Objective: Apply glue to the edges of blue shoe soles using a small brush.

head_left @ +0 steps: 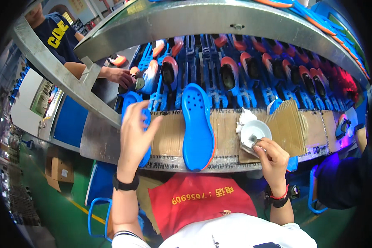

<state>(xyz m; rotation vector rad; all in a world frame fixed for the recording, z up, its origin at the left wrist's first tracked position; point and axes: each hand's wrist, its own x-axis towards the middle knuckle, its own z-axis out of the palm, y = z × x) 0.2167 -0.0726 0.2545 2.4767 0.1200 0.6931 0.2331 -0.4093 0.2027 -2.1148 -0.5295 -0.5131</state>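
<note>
A blue shoe sole (197, 136) with small holes at its far end and an orange edge lies lengthwise on the cardboard-covered ledge (165, 134). To its left, my left hand (135, 130) hovers with fingers spread over a second blue sole (131, 98), hiding much of it. My right hand (273, 159) has its fingertips pinched at the near rim of a small white bowl (261, 127). Something small and greyish shows in the bowl by the fingertips; what the fingers hold I cannot make out. Crumpled white paper (247, 115) sits behind the bowl.
Beyond the ledge, a conveyor with blue racks (213, 93) carries several red-and-white shoe uppers (229, 72). Stacked cardboard pieces (287, 126) lie right of the bowl, partly over another blue sole (292, 164). A metal frame (66, 76) curves at left; a co-worker's hand (119, 77) handles a shoe.
</note>
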